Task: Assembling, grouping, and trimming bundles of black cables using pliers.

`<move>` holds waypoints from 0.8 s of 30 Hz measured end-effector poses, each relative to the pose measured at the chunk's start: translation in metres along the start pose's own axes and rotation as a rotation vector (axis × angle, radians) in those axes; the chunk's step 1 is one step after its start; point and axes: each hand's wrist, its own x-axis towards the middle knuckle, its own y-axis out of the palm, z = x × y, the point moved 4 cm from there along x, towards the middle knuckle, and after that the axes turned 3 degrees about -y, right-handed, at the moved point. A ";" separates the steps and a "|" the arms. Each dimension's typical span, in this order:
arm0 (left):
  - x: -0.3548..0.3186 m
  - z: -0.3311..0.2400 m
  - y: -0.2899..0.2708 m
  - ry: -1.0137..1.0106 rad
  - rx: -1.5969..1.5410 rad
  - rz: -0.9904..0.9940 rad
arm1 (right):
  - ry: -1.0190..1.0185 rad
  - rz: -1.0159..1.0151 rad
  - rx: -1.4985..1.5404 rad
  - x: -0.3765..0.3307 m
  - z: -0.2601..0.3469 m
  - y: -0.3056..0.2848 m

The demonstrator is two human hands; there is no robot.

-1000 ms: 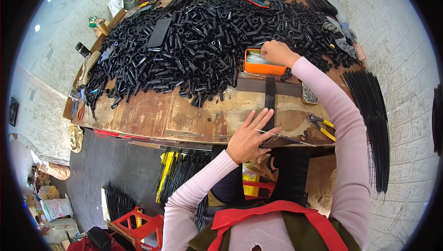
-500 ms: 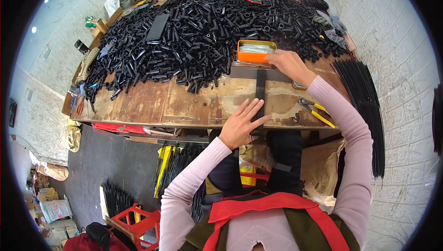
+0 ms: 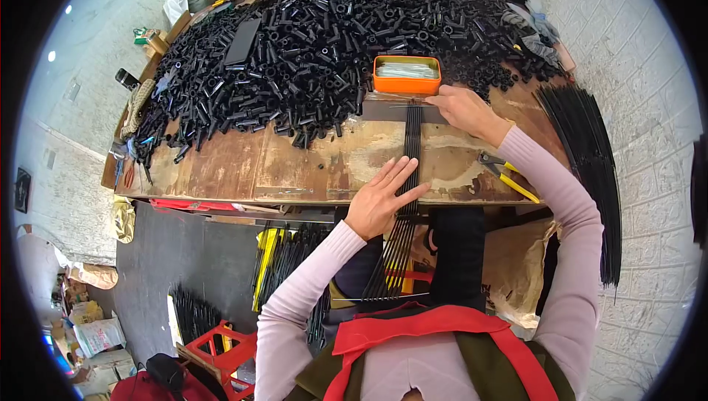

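Black rods (image 3: 411, 139) run in a narrow row from above the worker's lap, over the near edge of the wooden worktable (image 3: 295, 169), and inward, right of that edge's middle, as we look on. At the near edge the left hand (image 3: 374, 208) lies across them, palm down, its thumb apart from the other fingers and nothing clamped between them. To its right, near the same edge, we find yellow-handled pliers (image 3: 510, 178). Farther in, the right hand (image 3: 466, 112) has its fingertips together, apparently pinching a slim strip (image 3: 400, 106) that reaches across the rods' far ends beside a dark bar (image 3: 382, 110)

We judge the step in hand to be laying that strip across the row while the left palm steadies it; the next move, in our view, calls for light right fingertips and even pressure from the left. The rods look thin, straight and evenly dark, fanned apart at their near ends, packed side by side on the tabletop. Beyond them we see an orange box (image 3: 408, 86) of pale strips (image 3: 405, 71), then a broad heap of black tubular parts (image 3: 317, 77) stretching toward the worktable's far edge
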 end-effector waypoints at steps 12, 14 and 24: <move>0.001 -0.001 -0.001 -0.025 -0.054 -0.018 | -0.028 0.028 0.013 0.008 0.004 -0.002; 0.000 -0.001 -0.002 -0.023 -0.055 -0.025 | -0.043 0.036 0.031 0.010 0.003 -0.003; 0.000 -0.001 -0.001 -0.017 -0.065 -0.041 | -0.025 0.047 0.057 0.016 0.003 -0.003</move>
